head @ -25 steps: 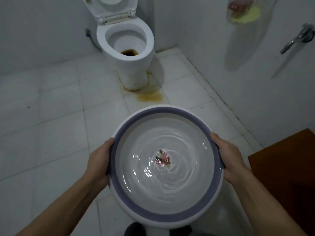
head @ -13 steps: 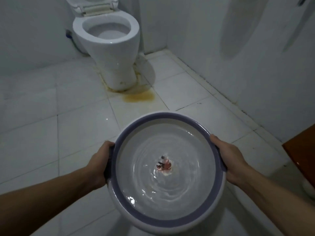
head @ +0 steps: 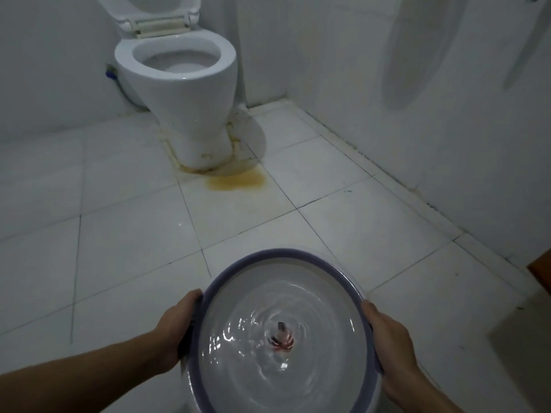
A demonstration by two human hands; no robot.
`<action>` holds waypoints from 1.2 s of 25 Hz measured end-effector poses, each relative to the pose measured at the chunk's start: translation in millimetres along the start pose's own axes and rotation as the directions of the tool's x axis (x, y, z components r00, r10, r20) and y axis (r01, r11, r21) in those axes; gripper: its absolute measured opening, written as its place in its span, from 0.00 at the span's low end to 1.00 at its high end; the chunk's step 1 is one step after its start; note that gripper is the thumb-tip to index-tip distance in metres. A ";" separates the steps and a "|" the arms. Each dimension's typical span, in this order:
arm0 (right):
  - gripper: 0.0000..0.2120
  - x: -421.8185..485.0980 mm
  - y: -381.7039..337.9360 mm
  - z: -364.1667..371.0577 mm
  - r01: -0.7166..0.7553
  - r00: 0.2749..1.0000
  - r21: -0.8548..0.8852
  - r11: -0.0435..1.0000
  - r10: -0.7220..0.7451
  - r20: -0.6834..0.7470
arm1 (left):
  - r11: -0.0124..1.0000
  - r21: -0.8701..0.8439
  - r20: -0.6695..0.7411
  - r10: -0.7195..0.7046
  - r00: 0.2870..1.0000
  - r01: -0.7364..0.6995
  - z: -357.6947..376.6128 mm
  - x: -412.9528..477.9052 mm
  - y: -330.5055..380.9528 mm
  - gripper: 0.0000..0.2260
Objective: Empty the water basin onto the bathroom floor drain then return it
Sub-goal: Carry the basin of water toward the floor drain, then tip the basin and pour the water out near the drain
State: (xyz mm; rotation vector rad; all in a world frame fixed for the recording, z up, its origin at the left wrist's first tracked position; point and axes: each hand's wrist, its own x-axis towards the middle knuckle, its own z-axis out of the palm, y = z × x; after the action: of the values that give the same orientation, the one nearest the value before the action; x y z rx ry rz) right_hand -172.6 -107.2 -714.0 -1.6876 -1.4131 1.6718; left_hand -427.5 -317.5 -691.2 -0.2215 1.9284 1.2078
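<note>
nearest the camera, the water basin (head: 286, 332) sits at six o'clock in the view, carried level above the tiled floor (head: 134, 239). the left hand (head: 176, 332) is closed over the rim at the basin's nine o'clock edge, and the right hand (head: 390, 338) is wrapped over the rim at its three o'clock edge, thumb on top. a grip on opposite sides likely keeps the load balanced, since the basin holds rippling water (head: 256, 368) that would slop over if one side dipped. a small dark and reddish mark (head: 281, 338) shows near the middle of the bowl; it is too blurred to tell what it is.

beyond the basin, bare floor tiles stretch toward twelve o'clock, with no drain visible among them. a yellow-brown stain (head: 235, 181) lies on the tiles just in front of the toilet (head: 179, 93), which stands at eleven o'clock against the back wall with its seat raised. a sliver of brown wood (head: 541, 272) shows at three o'clock by the right wall. the pouring step looks not yet begun, as the basin is held flat and full.
</note>
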 end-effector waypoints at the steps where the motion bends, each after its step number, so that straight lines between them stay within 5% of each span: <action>1: 0.17 -1.7 6.6 0.5 0.001 1.000 -0.029 1.000 -0.002 -0.015 | 1.000 -0.004 -0.014 -0.016 1.000 0.016 -0.5 3.1 -4.7 0.18; 7: 0.22 -2.3 31.2 -8.8 -0.016 0.999 -0.139 0.990 0.009 -0.052 | 0.999 -0.003 -0.035 -0.053 0.998 0.053 9.1 11.9 -15.5 0.18; 30: 0.21 -1.6 78.0 1.0 -0.323 0.943 -0.010 0.946 0.321 -0.089 | 0.986 0.134 0.039 -0.104 0.994 0.098 3.6 13.4 -4.0 0.20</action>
State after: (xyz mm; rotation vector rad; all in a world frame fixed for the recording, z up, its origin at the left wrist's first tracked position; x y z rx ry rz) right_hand -143.6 -142.1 -777.5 -2.0692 -1.1694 1.7247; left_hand -432.0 -313.1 -704.2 -0.2174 1.9253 1.0064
